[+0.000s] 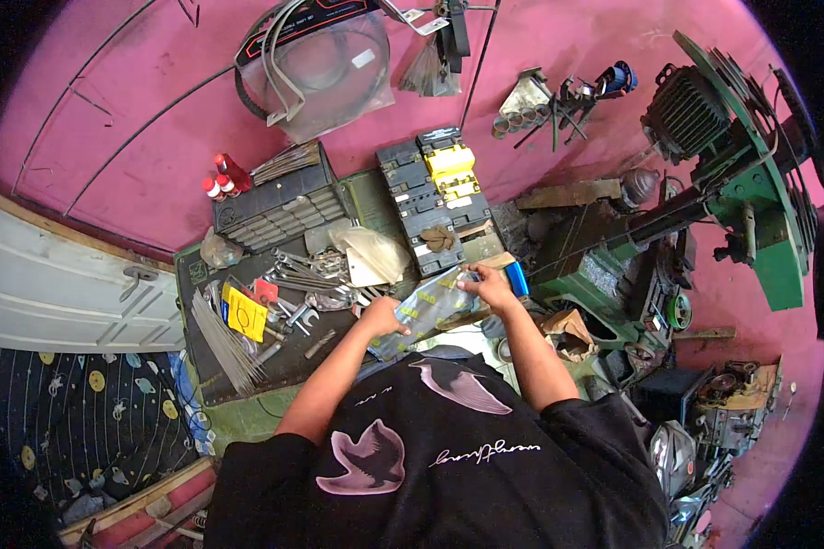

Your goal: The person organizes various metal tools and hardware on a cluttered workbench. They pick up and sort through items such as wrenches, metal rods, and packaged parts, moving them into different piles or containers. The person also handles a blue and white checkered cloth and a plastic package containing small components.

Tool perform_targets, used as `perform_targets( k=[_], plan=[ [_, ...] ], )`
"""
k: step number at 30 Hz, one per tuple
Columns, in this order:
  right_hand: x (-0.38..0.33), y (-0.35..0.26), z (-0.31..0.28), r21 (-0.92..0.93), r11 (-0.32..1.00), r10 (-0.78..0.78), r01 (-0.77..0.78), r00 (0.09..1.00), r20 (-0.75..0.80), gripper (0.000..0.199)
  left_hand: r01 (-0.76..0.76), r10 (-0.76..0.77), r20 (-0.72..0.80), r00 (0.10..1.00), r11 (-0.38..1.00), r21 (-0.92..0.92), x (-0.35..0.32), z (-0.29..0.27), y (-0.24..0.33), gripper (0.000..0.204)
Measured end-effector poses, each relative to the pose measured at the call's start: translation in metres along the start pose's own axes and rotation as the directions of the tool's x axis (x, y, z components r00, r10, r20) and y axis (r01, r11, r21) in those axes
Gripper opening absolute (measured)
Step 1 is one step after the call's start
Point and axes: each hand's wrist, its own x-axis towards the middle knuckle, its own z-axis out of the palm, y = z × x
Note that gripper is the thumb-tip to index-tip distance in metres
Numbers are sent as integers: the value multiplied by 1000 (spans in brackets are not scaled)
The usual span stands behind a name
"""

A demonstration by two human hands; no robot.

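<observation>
A silvery-grey plastic bag (433, 306) with yellow-green print is stretched between my two hands, low over the near edge of the workbench. My left hand (382, 320) grips its left end, fingers curled round the edge. At the upper right corner, my right hand (490, 286) pinches it between thumb and fingers. Whatever the bag may contain is hidden. Just beyond it stand several dark batteries (418, 212), with a brown rag (438, 239) on the nearest. A blue can-like object (517, 279) is close to my right hand. Wrenches (307, 274) lie beyond my left hand.
Thin metal rods (220, 343) and a yellow packet (244, 313) lie at the bench's left. A black drawer cabinet (288, 206) bears red bottles (224, 178). On the right stands a green drill press (751, 220). A white door (73, 284) is at far left.
</observation>
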Motion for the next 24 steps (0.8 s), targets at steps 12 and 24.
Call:
perform_targets(
  k=[12, 24],
  plan=[
    [-79, -174, 45, -473, 639, -671, 607, 740, 44, 50, -109, 101, -409, 907, 994, 5, -77, -27, 22, 48],
    [-87, -203, 107, -731, 274, -654, 625, 679, 335, 57, -250, 48, -550, 834, 921, -298, -91, -59, 2, 49]
  ],
)
